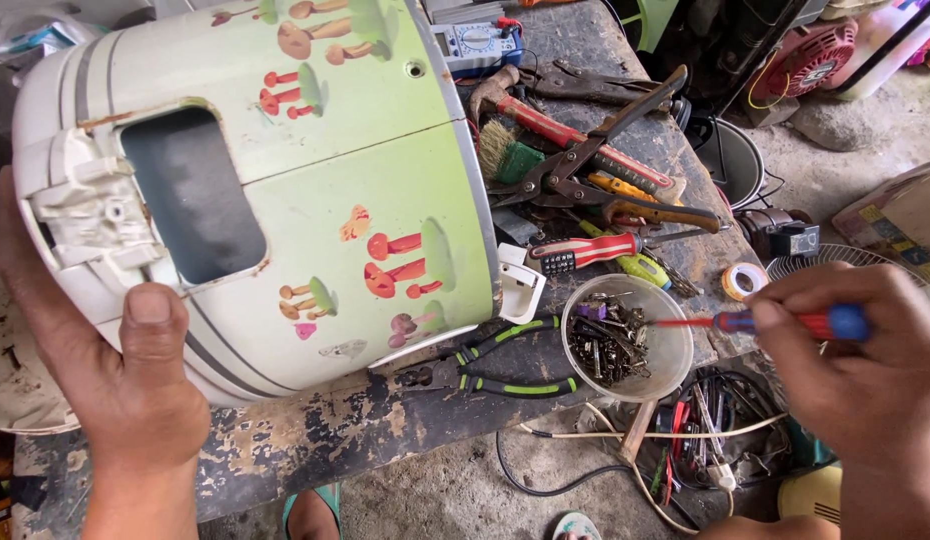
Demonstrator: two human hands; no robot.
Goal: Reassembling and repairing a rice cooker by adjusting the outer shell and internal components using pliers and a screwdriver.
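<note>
A white and pale green appliance shell (315,170) with mushroom pictures lies on its side on the worn workbench (315,430). It has a dark rectangular opening. My left hand (115,370) grips its lower left edge, thumb on the white rim. My right hand (865,370) holds a red and blue screwdriver (775,322) level, its tip over a clear plastic bowl (670,350) of dark screws.
Green-handled pliers (505,365) lie beside the bowl. Tin snips (585,150), a brush (505,155), a hammer, more screwdrivers and a multimeter (475,42) crowd the bench behind. A tape roll (745,280) lies to the right. Cables and tools lie on the floor below.
</note>
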